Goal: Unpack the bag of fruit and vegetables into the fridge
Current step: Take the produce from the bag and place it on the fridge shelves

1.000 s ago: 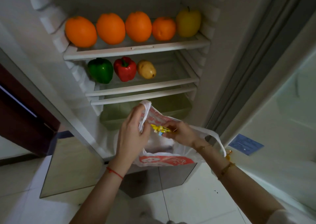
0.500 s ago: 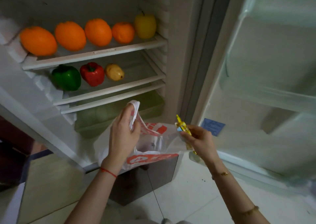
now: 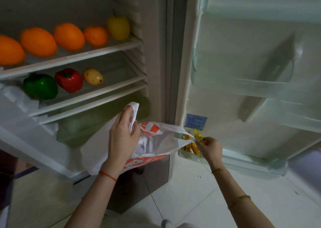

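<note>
My left hand (image 3: 122,137) grips one handle of a white and orange plastic bag (image 3: 156,140) in front of the open fridge. My right hand (image 3: 211,148) pinches a small yellow packet (image 3: 198,136) just above the lowest door shelf (image 3: 231,160), where several similar yellow packets (image 3: 190,148) lie. The bag's other handle drapes across that corner. Several oranges (image 3: 68,36) and a yellow apple (image 3: 119,27) sit on the upper shelf. Below are a green pepper (image 3: 40,87), a red pepper (image 3: 69,80) and a yellow mango-like fruit (image 3: 93,76).
The fridge door (image 3: 251,71) stands open to the right with clear door bins (image 3: 243,74). A greenish crisper drawer (image 3: 97,121) sits under the shelves. White tiled floor (image 3: 191,193) lies below, and a dark lower cabinet front (image 3: 139,184) is under the bag.
My right hand drew the yellow packet out of the bag and carried it right and down to the lowest door shelf. My view swung right toward the door. My left hand kept holding the bag.
</note>
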Demonstrator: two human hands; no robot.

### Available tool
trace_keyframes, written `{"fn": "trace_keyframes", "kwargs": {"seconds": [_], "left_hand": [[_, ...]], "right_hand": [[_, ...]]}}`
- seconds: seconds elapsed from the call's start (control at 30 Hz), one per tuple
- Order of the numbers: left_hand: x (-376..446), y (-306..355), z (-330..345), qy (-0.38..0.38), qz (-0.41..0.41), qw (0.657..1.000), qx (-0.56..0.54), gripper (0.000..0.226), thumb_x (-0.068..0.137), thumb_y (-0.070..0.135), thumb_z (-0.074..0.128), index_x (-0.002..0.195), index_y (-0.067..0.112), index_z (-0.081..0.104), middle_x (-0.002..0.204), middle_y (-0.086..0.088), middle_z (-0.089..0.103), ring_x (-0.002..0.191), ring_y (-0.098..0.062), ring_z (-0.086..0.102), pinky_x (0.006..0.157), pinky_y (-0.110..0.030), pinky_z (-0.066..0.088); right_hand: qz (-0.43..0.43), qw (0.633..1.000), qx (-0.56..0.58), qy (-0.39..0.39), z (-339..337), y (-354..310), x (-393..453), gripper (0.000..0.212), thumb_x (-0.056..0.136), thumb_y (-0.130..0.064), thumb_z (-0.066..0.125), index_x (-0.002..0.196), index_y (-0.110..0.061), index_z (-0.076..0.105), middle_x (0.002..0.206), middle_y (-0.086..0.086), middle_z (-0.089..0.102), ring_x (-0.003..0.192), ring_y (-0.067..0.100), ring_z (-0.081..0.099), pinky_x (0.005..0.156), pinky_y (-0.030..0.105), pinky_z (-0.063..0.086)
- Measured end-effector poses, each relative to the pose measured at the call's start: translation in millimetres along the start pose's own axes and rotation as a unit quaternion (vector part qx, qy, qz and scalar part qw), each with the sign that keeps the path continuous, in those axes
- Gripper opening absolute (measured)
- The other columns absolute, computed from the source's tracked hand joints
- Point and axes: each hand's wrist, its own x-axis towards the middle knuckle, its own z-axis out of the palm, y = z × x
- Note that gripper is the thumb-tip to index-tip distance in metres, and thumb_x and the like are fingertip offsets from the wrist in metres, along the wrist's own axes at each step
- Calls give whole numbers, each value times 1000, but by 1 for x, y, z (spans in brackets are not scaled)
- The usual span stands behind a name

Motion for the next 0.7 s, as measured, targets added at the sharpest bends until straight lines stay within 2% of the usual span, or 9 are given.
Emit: {"fn": "trace_keyframes", "kwargs": {"seconds": [0.17,0.33,0.4,0.47,0.57,0.63,0.7], "left_hand": [[-1,4,0,6,-1,1000,5,42,88,7,60,129,10,52,115,-9,64,93,-8,55,71,-10,38],[-4,5,-3,14,1,1000,2,43,87,5,59,130,10,51,117,-8,63,97,-18,61,75,-21,45],[-6,5,-4,19,-5,1000,2,43,87,5,58,130,10,51,116,-7,63,95,-18,60,73,-24,46],[-8,6,-7,23,-9,1000,0,42,87,5,57,128,10,52,114,-7,63,92,-19,61,71,-23,45],[-11,7,-11,29,-14,999,1,41,87,5,57,127,9,53,113,-7,64,92,-19,61,70,-20,44],[-14,6,-13,35,-24,999,3,41,87,6,57,128,10,53,114,-7,64,93,-18,60,70,-16,42],[-16,6,-14,42,-35,998,8,41,87,6,57,127,9,54,113,-8,64,92,-17,59,69,-9,37]], "right_hand": [[47,999,-19,-9,14,6,8,39,81,-29,71,54,-8,53,47,5,44,49,21,38,47,30,27],[62,998,-21,-16,21,-1,17,47,80,-19,69,44,-12,39,44,5,29,48,19,26,48,30,23],[64,997,-34,-33,24,-2,20,45,78,-13,67,41,-13,40,44,6,33,48,21,32,49,29,27],[67,994,-55,-65,26,0,22,35,74,-7,65,43,-9,49,50,11,44,53,26,44,53,28,34],[54,987,-108,-104,24,2,22,16,75,-7,63,60,-1,65,61,15,55,60,28,50,55,28,37],[10,987,-133,-86,20,-2,21,17,82,-11,60,67,-3,62,67,14,58,64,30,52,54,28,35],[-55,992,-109,-41,13,-11,13,21,91,-17,54,73,-7,58,71,11,60,67,30,54,57,28,35]]}}
